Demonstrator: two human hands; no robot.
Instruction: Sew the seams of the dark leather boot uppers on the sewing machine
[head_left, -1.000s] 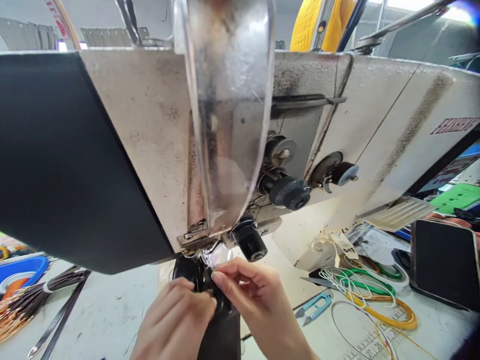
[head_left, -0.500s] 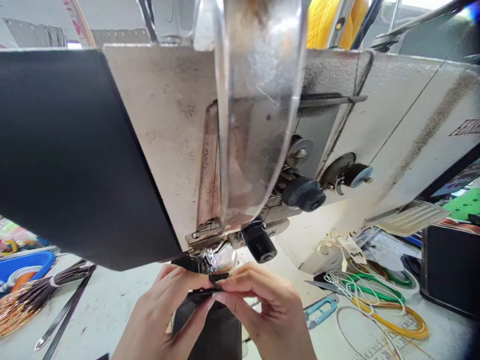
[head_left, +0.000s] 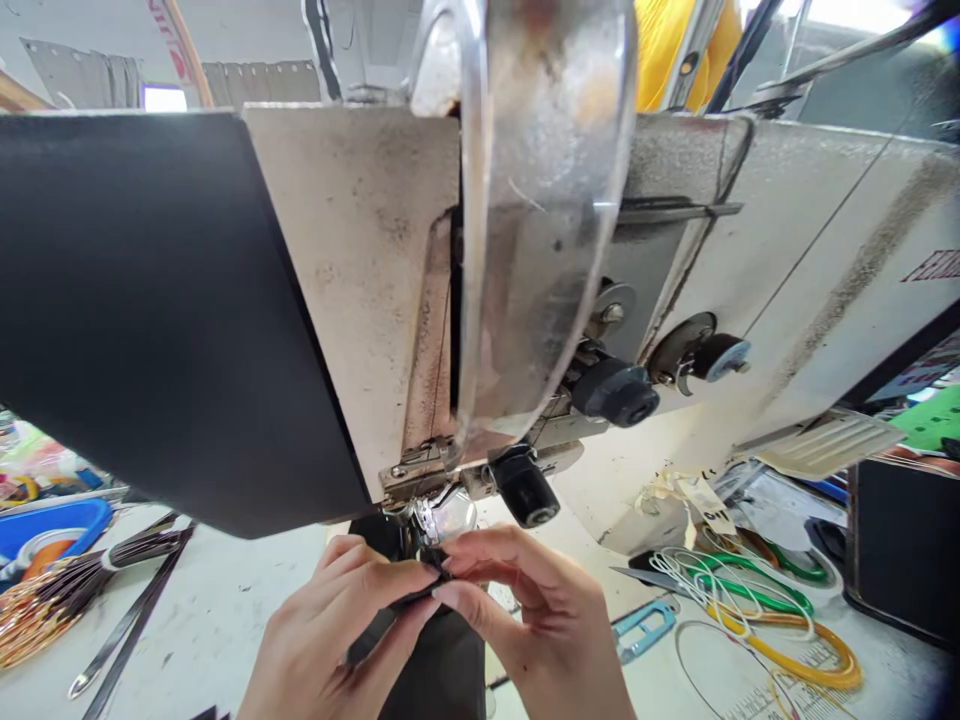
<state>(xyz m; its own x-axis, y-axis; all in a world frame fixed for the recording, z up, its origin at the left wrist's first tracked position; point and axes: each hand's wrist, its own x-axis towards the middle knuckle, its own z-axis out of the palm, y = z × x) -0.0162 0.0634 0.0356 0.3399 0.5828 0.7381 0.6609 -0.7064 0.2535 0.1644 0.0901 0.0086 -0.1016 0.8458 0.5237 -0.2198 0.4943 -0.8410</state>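
Note:
My left hand (head_left: 337,615) and my right hand (head_left: 525,600) meet just in front of the presser foot (head_left: 415,530) of a sewing machine (head_left: 360,220). Both pinch a small dark piece of black fabric (head_left: 442,665) between thumb and forefinger, the fingertips almost touching. The rest of the fabric hangs toward me below the hands and reaches under the needle area. What lies folded between the fingertips is mostly hidden.
A clear guard (head_left: 540,240) curves down over the needle. At right lie scissors with green and orange handles (head_left: 817,655), white cord, a blue thread snipper (head_left: 649,630) and a black phone-like slab (head_left: 904,540). Bundled dark cords (head_left: 82,580) and a blue tray (head_left: 56,525) lie at left.
The view has shifted slightly. My fingers have altered their pinch on the fabric, with the left thumb and forefinger closer to the right fingertips.

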